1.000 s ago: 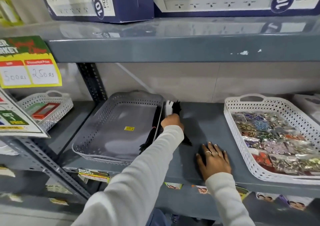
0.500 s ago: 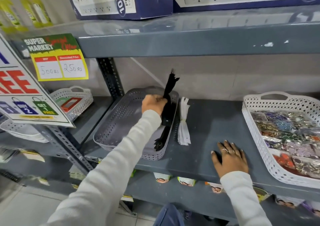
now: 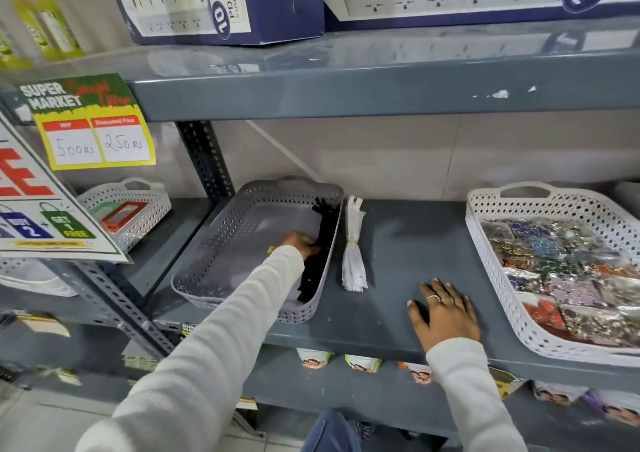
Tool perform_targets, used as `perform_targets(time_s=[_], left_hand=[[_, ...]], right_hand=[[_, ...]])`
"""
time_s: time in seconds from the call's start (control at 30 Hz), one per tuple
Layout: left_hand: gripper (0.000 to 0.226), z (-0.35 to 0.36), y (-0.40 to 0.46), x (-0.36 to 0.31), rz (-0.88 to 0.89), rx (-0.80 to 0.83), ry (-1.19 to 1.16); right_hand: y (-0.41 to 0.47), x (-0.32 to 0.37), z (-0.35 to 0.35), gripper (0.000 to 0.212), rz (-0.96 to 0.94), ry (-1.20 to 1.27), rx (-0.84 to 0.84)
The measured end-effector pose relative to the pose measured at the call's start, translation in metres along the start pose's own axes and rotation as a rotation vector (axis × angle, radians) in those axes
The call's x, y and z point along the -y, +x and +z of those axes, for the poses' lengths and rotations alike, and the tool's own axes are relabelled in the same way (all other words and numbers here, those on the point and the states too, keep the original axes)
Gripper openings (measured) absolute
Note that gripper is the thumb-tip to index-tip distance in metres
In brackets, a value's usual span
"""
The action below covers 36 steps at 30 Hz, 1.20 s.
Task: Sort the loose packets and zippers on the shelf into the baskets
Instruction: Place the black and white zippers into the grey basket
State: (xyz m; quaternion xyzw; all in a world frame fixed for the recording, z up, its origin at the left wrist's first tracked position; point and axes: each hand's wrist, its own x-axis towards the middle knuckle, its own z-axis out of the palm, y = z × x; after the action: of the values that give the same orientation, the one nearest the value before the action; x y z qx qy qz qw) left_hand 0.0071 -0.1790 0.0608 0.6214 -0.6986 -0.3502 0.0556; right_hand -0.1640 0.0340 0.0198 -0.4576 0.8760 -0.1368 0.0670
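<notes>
Left hand (image 3: 300, 243) is down in the grey basket (image 3: 214, 243), fingers seemingly closed on the black zippers (image 3: 320, 243), grip partly hidden. Right hand (image 3: 446, 316) lies flat and empty on the shelf (image 3: 398, 243). White zippers (image 3: 354, 247) lie just beside the basket.

Grey metal shelf (image 3: 408, 243), frame centre. On it: grey basket (image 3: 221, 243) centre-left; white zipper bundle (image 3: 353, 247) just right of it; right hand (image 3: 446, 313) flat, lower centre; white basket (image 3: 485, 240) far right.
</notes>
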Motion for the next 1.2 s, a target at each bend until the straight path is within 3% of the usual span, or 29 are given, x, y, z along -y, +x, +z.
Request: perform_targets(time_s=[0.1,0.17,0.33,0.43,0.5,0.57,0.67,0.77,0.97,1.2], left_hand=[[0.048,0.007,0.029,0.012,-0.009,-0.053,0.097],[0.042,-0.005,0.003,-0.005,0.048,-0.183,0.114],[0.022,-0.006,-0.039,-0.059,0.391,-0.435,-0.007],[0.023,0.012,-0.049,-0.088,0.541,-0.378,0.185],[0.024,0.033,-0.046,-0.097,0.514,-0.292,0.399],[0.032,0.056,-0.041,-0.097,0.374,-0.246,0.546],[0.045,0.073,-0.034,-0.091,0.202,-0.196,0.587],[0.053,0.074,-0.037,-0.088,0.178,-0.108,0.535],[0.058,0.07,-0.039,-0.083,0.213,-0.121,0.455],[0.04,0.027,-0.034,-0.092,0.105,-0.017,-0.2]], right_hand=[[0.0,0.0,0.001,0.051,0.0,0.003,-0.002],[0.0,0.001,0.001,0.051,0.003,0.008,-0.003],[0.001,0.0,0.002,0.052,0.003,-0.016,0.012],[0.001,0.0,0.001,0.052,0.005,-0.012,0.02],[0.001,0.0,0.0,0.052,0.004,-0.011,0.029],[0.001,0.0,0.0,0.052,-0.001,-0.02,0.04],[0.002,0.0,-0.001,0.053,-0.013,-0.038,0.048],[0.002,0.0,-0.002,0.052,-0.011,-0.041,0.05],[0.001,0.002,-0.002,0.052,-0.003,-0.026,0.042],[0.0,0.001,0.0,0.051,0.002,-0.027,0.028]])
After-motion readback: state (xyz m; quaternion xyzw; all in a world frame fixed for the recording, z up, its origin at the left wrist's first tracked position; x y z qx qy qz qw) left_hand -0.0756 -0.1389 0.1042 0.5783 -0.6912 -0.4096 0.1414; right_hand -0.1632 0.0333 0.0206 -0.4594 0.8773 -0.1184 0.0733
